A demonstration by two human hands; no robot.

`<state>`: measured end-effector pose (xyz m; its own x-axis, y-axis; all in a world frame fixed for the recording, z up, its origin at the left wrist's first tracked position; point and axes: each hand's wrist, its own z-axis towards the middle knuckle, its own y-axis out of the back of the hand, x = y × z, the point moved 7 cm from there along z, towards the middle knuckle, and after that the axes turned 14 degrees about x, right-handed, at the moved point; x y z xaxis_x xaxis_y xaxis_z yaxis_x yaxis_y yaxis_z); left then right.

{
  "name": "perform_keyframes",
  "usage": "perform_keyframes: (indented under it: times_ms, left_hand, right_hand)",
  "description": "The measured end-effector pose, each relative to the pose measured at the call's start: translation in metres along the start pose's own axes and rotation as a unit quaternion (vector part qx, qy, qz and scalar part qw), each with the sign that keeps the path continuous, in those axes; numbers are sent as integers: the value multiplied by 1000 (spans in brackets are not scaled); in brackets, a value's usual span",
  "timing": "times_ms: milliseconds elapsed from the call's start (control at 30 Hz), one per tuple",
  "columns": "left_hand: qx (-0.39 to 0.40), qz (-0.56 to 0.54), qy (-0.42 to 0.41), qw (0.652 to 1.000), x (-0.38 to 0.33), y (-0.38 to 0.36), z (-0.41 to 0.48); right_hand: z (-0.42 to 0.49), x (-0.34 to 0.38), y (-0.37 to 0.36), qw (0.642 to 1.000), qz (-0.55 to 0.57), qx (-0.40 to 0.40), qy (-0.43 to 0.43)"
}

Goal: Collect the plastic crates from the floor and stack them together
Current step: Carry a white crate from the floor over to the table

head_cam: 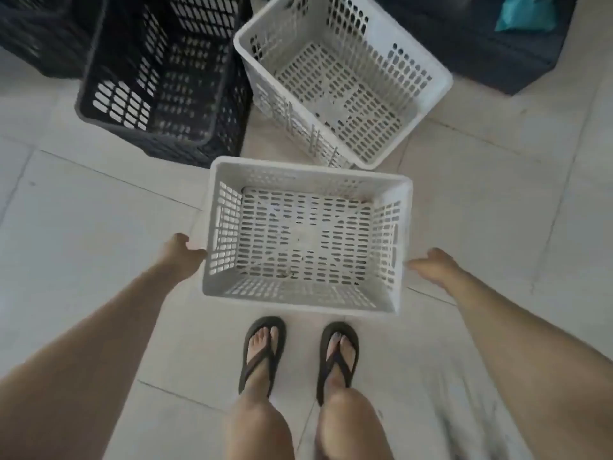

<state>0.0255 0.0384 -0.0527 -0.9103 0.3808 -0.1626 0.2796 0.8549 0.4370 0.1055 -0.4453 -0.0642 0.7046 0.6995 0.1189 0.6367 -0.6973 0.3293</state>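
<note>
I hold a white slotted plastic crate level in front of me, above my sandalled feet. My left hand is curled against its left wall. On the opposite side, my right hand presses the right wall, its fingertips hidden at the rim. A second white crate stands empty on the floor just beyond, turned at an angle. Left of that one, a black crate sits nested inside another black crate.
Pale floor tiles spread out on both sides of me. A further dark crate stands at the top left. At the top right is a dark bin or box with a teal item on it.
</note>
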Motion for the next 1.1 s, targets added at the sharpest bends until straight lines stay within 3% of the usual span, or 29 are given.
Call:
perform_keyframes:
  times_ms: [100,200,367,500,800,933,1100]
  left_hand:
    - [-44,22,-2,999,19,-11,62]
    - [-34,-63,-39,997,27,-34,121]
    - [-52,-133,-88,986,20,-34,134]
    - [-27,-117,-101,988,5,-22,74]
    - [49,-119,-106,986,-69,35,-175]
    - [47,-62,-182,980,-149,48,-270]
    - [51,-41,-313,947,-276,22,-359]
  right_hand:
    - [65,-15,-25,992,118,-34,12]
    - [116,-29,-38,973,212,-87,31]
    - [128,-38,-42,964,236,-87,82]
    - [55,-44,-7,961,243,-90,96]
    - [-216,-95,97,939,308,-127,84]
    - [-305,-130,155,922,333,-181,82]
    - [-374,-183,247,899,355,-236,98]
